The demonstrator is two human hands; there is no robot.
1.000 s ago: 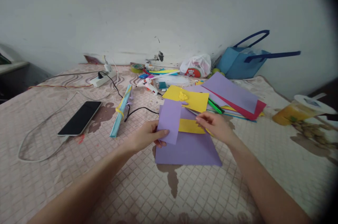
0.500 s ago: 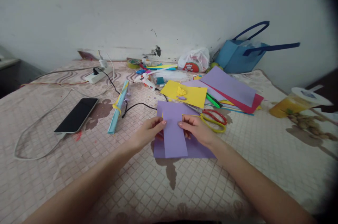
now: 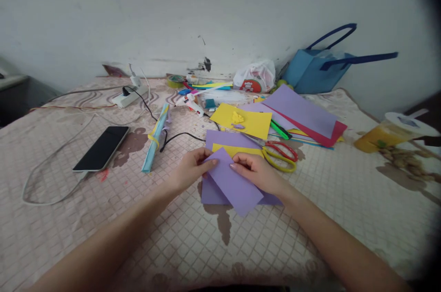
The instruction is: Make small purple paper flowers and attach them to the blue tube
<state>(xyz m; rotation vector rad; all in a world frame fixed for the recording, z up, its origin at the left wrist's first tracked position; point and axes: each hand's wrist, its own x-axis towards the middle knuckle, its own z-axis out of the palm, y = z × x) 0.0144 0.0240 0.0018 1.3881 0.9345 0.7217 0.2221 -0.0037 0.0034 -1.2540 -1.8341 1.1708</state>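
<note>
Between my two hands is a small purple paper rectangle point(image 3: 236, 184), tilted, its lower end pointing down and right. My left hand point(image 3: 195, 167) pinches its upper left edge, and my right hand point(image 3: 253, 169) pinches the upper right edge. Under it lies a larger purple sheet point(image 3: 215, 193) on the patterned cloth. A yellow strip point(image 3: 237, 149) shows on that sheet behind my fingers. Scissors with red and yellow handles point(image 3: 280, 156) lie just beyond my right hand, their blades partly over the paper.
A phone point(image 3: 101, 148) and a rolled blue paper point(image 3: 155, 138) lie left. Behind are a glue gun point(image 3: 193, 105), a yellow sheet point(image 3: 255, 122), a green cutter point(image 3: 280, 130) and a blue bag point(image 3: 315, 71). A drink cup point(image 3: 382, 136) lies at the right.
The small purple rectangle has turned from nearly upright to slanting, its lower end swinging right. More of the yellow strip behind it now shows.
</note>
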